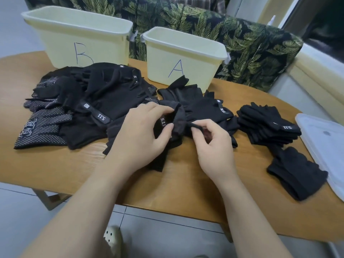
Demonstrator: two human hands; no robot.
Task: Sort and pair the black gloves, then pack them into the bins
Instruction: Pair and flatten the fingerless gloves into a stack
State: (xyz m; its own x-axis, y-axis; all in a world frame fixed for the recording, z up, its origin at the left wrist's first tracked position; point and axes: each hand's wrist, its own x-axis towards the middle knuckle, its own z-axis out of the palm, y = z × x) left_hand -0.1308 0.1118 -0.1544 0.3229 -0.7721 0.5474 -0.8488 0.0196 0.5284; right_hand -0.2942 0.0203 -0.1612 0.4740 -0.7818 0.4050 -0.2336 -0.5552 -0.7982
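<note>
The left hand [141,135] pinches the cuff of a black glove [176,121] between thumb and fingers, next to a strap printed 5.11, while the right hand [212,144] pinches a narrow fold of the same soft knit fabric between thumb and forefinger, its other fingers curled. The glove lies bunched at the middle of the wooden surface [55,170], atop more crumpled black gloves that spread toward the far edge. To the left sprawls a large loose heap of gloves [83,107], some plain matte black, some covered in a grid of small pale grip dots, a few showing wrist straps with white lettering. To the right, well apart from the hands, sits a neater stack of gloves [268,125], and nearer the front edge a separate folded pair [296,174]. Just beyond that lies a flat translucent plastic lid [323,144], rounded at the corners. At the back stand two pale yellow plastic bins with rolled rims: bin B [78,36] on the left, touching the big heap, and bin A [184,58] on the right, with a glove's fingers leaning against its front wall. Behind them runs a cushion in dark leaf-print fabric [251,51].
</note>
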